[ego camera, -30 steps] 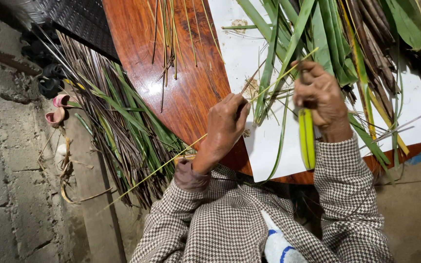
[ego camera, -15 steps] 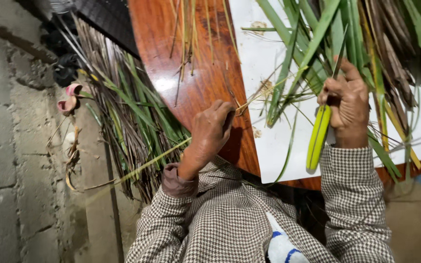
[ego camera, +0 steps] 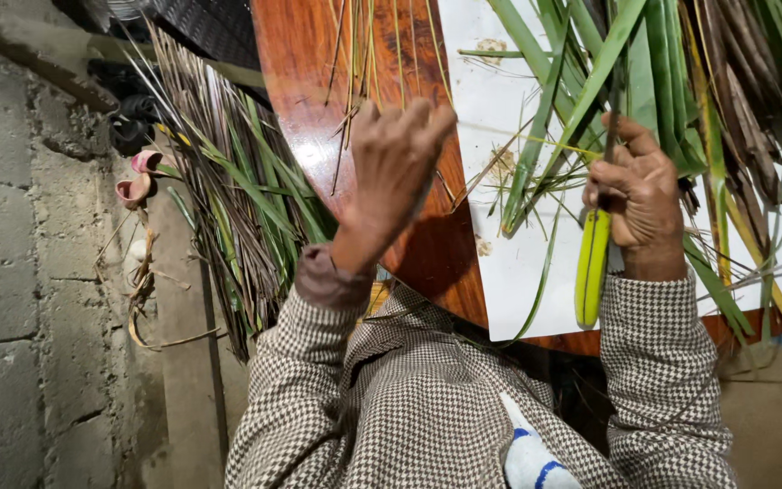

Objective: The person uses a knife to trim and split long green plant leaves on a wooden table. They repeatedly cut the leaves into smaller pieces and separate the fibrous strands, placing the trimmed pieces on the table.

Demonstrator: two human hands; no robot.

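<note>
Two hands worked over a polished reddish-brown wooden desk (ego camera: 319, 109), which filled the upper middle of the head view. Beyond the desk's left edge, a large pile of long leaves (ego camera: 228, 208), dry brown mixed with green, lay on the concrete floor. A white sheet (ego camera: 518, 281) covered the right part of the desk. A bundle of long green leaves (ego camera: 581, 100) with some dry stalks fanned across that sheet from the desk's far side.

The left hand (ego camera: 395, 167) was raised above the bare wood of the desk, near the sheet's edge. Its grip was wide, the fingers spread and nothing visible between them. The right hand (ego camera: 640, 199) hovered over the sheet at the near end of the leaf bundle. Its grip was closed around a yellow-green strip (ego camera: 592, 267), which hung down from the fist toward the desk's near edge. Something dark rose from the top of the fist, but it could not be told what it was.

By the look of it, the work was at the point of sorting or stripping one leaf, with the free hand between grasps. Any further pull would call for a steady right hand, and for the left to close on a single blade without dragging its neighbours. Off the desk's left side, a pair of small pink sandals (ego camera: 138, 177) lay on the floor.
</note>
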